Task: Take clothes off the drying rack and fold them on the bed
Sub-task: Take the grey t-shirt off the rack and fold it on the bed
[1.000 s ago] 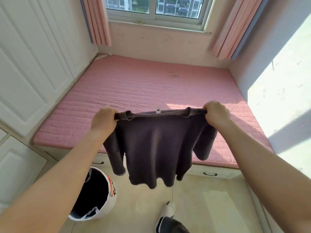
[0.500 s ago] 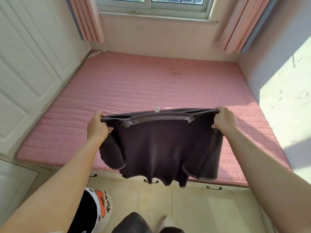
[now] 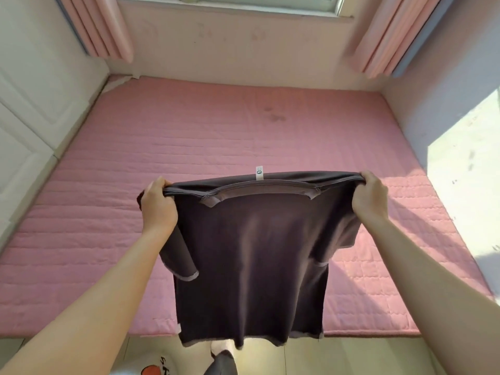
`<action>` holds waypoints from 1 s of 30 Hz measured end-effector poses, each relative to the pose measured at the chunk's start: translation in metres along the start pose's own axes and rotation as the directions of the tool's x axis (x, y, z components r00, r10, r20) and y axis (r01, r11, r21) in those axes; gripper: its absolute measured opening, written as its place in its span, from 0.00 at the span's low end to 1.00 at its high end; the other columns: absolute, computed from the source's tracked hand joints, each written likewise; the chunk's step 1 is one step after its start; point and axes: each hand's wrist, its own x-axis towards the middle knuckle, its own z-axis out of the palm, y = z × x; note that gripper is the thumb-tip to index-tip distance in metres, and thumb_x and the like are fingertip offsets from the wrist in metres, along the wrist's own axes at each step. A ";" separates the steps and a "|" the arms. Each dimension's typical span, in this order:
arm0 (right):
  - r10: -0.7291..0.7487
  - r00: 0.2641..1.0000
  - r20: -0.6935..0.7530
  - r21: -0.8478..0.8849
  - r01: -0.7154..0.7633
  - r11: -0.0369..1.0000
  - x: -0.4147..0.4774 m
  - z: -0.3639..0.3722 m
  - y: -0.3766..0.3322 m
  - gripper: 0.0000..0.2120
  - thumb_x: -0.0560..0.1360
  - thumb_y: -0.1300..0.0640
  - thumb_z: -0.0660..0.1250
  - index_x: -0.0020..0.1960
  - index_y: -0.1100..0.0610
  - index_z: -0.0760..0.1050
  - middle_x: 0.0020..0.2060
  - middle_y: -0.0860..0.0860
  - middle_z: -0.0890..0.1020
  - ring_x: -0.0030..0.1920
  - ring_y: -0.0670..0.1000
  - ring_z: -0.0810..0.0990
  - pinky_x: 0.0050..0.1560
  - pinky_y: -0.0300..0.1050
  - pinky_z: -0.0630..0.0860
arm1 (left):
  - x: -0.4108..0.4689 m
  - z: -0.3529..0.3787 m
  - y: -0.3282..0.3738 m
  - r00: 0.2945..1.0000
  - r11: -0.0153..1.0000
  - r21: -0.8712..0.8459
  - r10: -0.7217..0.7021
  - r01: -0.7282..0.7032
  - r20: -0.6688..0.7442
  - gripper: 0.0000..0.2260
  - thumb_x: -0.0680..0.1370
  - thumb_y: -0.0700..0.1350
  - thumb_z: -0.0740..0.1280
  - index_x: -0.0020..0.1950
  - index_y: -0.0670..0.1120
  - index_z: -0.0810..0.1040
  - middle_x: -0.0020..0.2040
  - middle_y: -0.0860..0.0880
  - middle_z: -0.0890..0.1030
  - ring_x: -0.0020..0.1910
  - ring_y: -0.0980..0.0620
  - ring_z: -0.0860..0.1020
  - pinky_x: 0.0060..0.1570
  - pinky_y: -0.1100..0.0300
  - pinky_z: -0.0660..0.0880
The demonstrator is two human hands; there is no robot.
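you've got the dark t-shirt point(image 3: 251, 255) held up in front of you, stretched by the shoulders over the near half of the pink bed point(image 3: 216, 136). your left hand point(image 3: 158, 205) is at about 9 o'clock on the shirt w/ fingers clamped tight on the left shoulder seam, and your right hand point(image 3: 369, 198) is at 3 o'clock, fingers clamped on the right shoulder the same way. collar point(image 3: 259, 189) is up at 12, w/ a small white tag point(image 3: 259, 173) poking up behind it. body of the shirt hangs straight down toward 6, hem dangling past the bed's near edge over the floor point(image 3: 365, 355). short sleeves droop below each hand, left one at approx 8, right one at 4. bed surface behind is bare quilted pink, sun patch at 3 on the wall point(image 3: 465, 163). pink curtains point(image 3: 108, 28) at 11 and 1. part of a white bin point(image 3: 157, 368) at 7, can't tell more, it's cut off.
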 end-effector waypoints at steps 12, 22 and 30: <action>0.061 0.952 0.299 0.031 -0.074 0.997 0.149 0.197 0.040 0.14 0.75 0.68 0.58 0.54 0.62 0.80 0.46 0.57 0.80 0.48 0.54 0.75 0.45 0.42 0.64 | 0.126 0.176 -0.085 0.975 0.979 0.164 -0.147 0.119 0.166 0.10 0.77 0.33 0.59 0.53 0.39 0.78 0.52 0.39 0.78 0.53 0.39 0.74 0.52 0.51 0.69; 0.123 0.961 0.248 0.097 -0.151 0.984 0.237 0.347 0.110 0.14 0.77 0.63 0.59 0.59 0.61 0.79 0.57 0.59 0.81 0.60 0.58 0.77 0.61 0.48 0.70 | 0.216 0.320 -0.124 0.944 0.946 0.075 -0.320 0.314 0.077 0.10 0.79 0.38 0.62 0.56 0.42 0.80 0.55 0.40 0.81 0.54 0.40 0.77 0.51 0.54 0.70; -0.024 0.990 0.140 0.064 0.015 0.998 0.280 0.375 0.096 0.24 0.74 0.59 0.63 0.69 0.52 0.70 0.68 0.55 0.72 0.67 0.52 0.71 0.65 0.36 0.61 | 0.267 0.368 -0.119 0.945 0.949 -0.008 -0.312 0.314 0.103 0.22 0.78 0.39 0.63 0.71 0.54 0.70 0.66 0.47 0.73 0.62 0.46 0.74 0.62 0.58 0.70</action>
